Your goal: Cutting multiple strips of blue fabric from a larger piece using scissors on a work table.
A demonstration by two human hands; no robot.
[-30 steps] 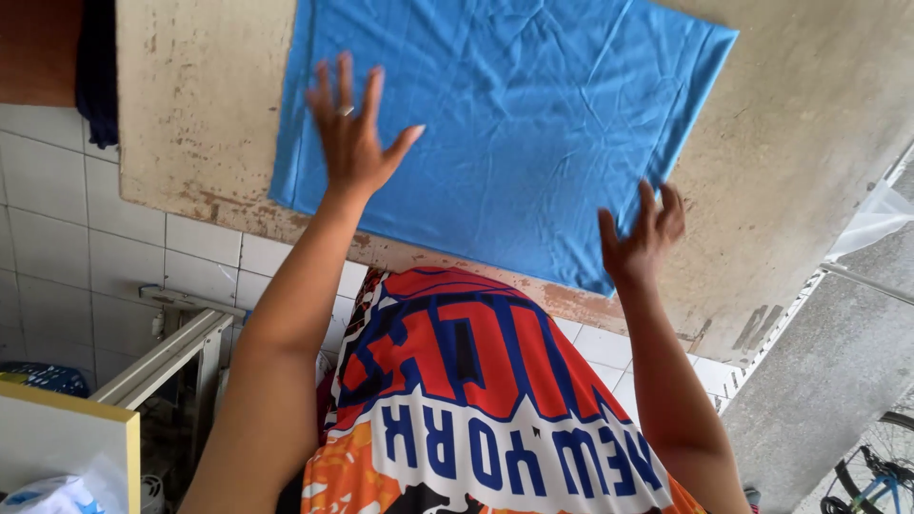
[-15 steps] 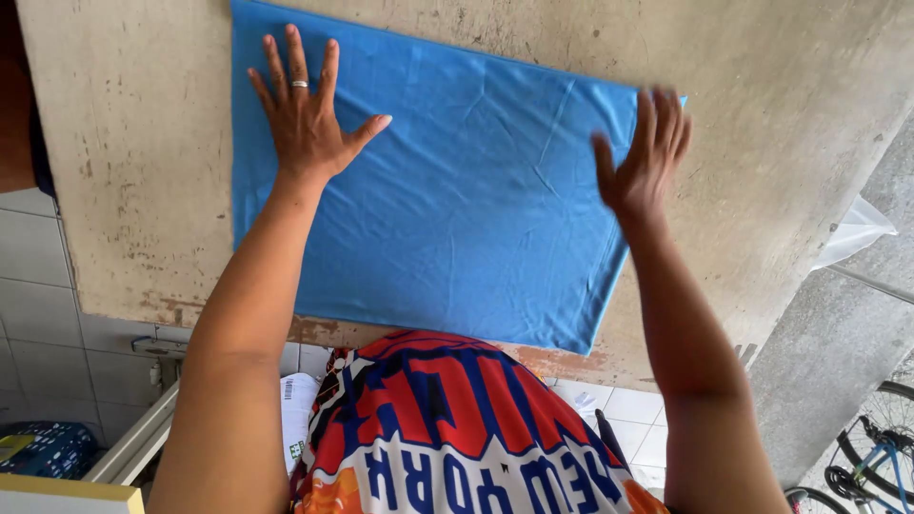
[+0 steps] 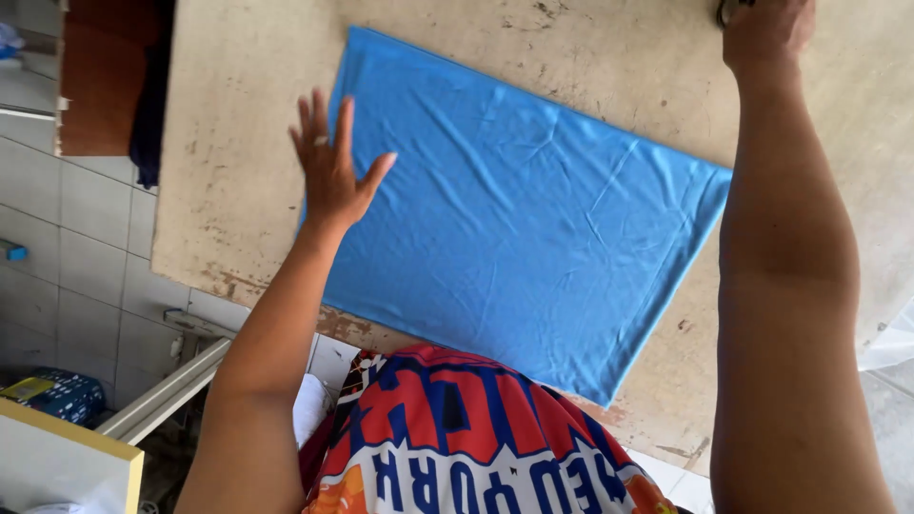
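Blue cloth (image 3: 533, 238) lies flat mid-frame on the worn table (image 3: 238, 143) — left hand (image 3: 331, 171) on its edge, fingers spread; right hand (image 3: 766, 33), upper right, finger state unclear.

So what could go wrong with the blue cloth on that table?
The blue cloth has a corner hanging over the table edge, so it might slide off. Only the left hand rests on it; the right hand reaches far past it. The tabletop looks stained and could dirty the cloth.
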